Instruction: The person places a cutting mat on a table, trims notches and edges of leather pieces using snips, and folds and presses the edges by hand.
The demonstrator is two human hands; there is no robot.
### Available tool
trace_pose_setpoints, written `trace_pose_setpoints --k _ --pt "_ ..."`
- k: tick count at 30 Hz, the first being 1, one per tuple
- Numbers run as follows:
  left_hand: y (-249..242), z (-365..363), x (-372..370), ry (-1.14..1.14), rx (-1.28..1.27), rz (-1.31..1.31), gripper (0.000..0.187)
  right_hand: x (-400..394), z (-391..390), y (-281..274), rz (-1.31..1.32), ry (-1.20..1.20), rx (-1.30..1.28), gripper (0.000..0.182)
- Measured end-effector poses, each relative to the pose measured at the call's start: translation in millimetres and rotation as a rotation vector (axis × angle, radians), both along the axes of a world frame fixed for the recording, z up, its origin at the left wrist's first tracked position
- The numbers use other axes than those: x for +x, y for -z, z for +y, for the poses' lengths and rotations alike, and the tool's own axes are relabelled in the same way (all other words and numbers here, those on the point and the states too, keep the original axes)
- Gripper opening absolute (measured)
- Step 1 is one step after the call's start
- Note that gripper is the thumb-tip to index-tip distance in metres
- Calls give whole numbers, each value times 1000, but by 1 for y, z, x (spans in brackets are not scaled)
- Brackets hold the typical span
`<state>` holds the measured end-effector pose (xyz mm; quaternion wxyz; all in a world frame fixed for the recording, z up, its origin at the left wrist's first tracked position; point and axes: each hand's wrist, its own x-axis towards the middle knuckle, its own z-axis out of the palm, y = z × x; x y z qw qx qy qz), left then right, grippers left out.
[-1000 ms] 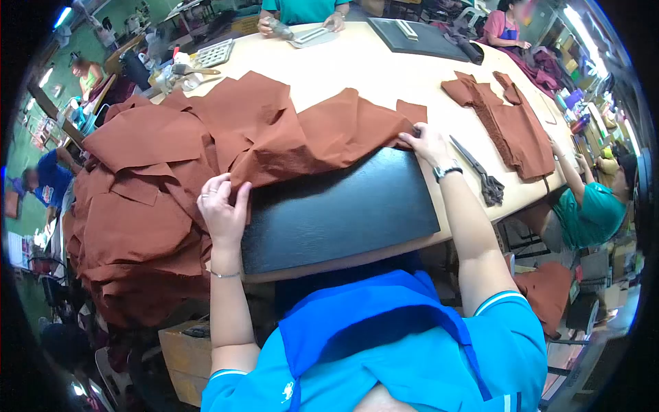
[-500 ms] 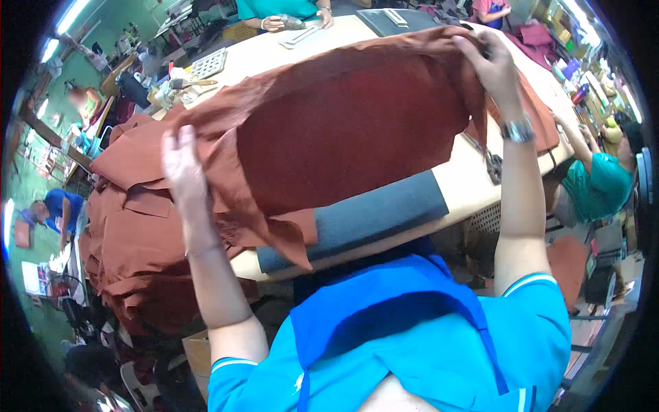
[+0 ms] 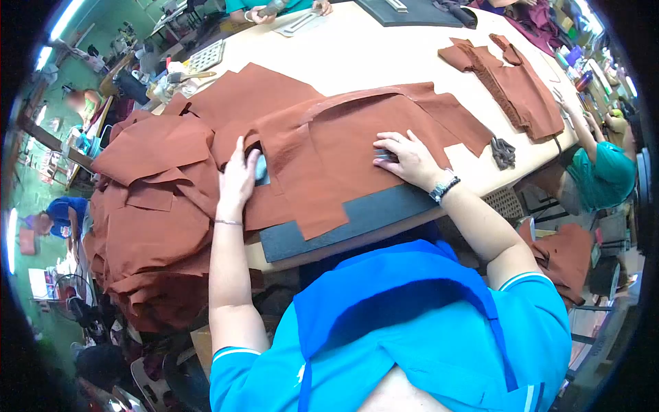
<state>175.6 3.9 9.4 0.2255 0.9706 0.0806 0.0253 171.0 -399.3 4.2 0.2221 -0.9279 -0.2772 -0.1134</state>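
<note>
A reddish-brown fabric piece (image 3: 357,144) lies spread in front of me, over part of a dark flat board (image 3: 384,206) along the table's near edge. My left hand (image 3: 235,180) rests at the fabric's left side, fingers together and stretched out, beside a gap in the folds. A pale blue patch (image 3: 261,169) shows in that gap, next to the thumb. Low over the middle of the fabric, my right hand (image 3: 410,161) has its fingers bent around a small grey-blue thing (image 3: 384,155), whose kind I cannot tell.
A large heap of brown fabric (image 3: 154,226) hangs over the table's left end. More brown pieces (image 3: 511,89) lie at the far right, near a crumpled dark grey item (image 3: 503,153). A brush (image 3: 189,77) is at the back left. Co-workers (image 3: 604,172) are around the table.
The fabric has come down from its raised position and now lies flatter on the table. My right hand has moved down and left; my left hand has shifted right.
</note>
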Motion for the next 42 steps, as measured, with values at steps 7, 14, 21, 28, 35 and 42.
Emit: trace_pose_setpoints --k 7,14,21,28,35,42 --pt "-9 -9 -17 -59 89 -556 60 -30 -14 -27 128 -53 10 30" --pt "-12 -88 -70 32 209 -444 44 12 11 -33 -61 -22 49 24" --pt "-6 -93 -74 43 70 -349 25 81 51 -14 -193 42 -110 28" --pt "-6 -69 -65 -115 113 -330 27 115 53 -35 -409 77 30 11" --pt "-71 -44 -51 -6 -1412 -611 9 110 75 -171 -649 -122 411 20" --pt "-18 -70 -117 -126 -1802 152 43 23 28 -61 167 -18 347 37"
